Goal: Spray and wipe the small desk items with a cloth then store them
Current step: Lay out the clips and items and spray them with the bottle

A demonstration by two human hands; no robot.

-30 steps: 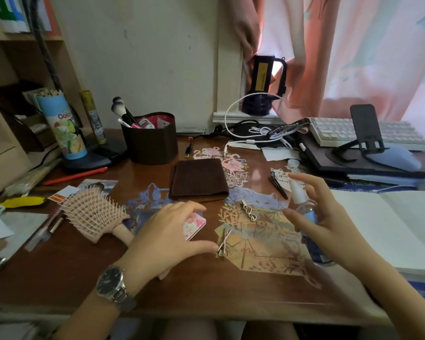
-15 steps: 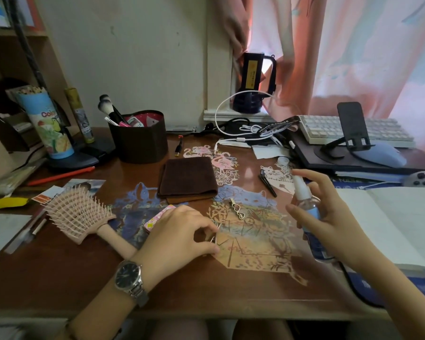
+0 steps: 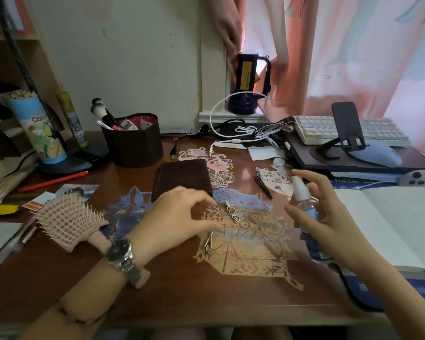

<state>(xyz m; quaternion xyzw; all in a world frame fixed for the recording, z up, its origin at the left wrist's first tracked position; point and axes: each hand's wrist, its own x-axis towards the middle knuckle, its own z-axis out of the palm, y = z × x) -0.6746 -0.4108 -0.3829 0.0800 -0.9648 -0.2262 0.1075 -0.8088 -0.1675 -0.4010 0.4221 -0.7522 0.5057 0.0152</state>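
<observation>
My left hand (image 3: 179,217) hovers low over the desk's middle, its thumb pinching the upper end of a thin metal hair clip (image 3: 208,242). My right hand (image 3: 329,222) grips a small clear spray bottle (image 3: 304,204) with a white nozzle aimed left, forefinger above the pump. A gold clip with hearts (image 3: 232,212) lies between the hands. A black clip (image 3: 263,184) rests further back. The folded brown cloth (image 3: 182,177) lies just behind my left hand. The bottle's cap (image 3: 279,161) sits on the desk.
A pink hairbrush (image 3: 69,219) lies left of my left wrist. A brown pot of brushes (image 3: 133,141) stands at the back. An open notebook (image 3: 390,222) fills the right side, with a keyboard (image 3: 329,130), phone stand (image 3: 346,128) and mouse (image 3: 378,155) behind it.
My left hand slid right, off a small pink item, and closed on the thin metal clip. My right hand kept the spray bottle, tilting it slightly toward the centre.
</observation>
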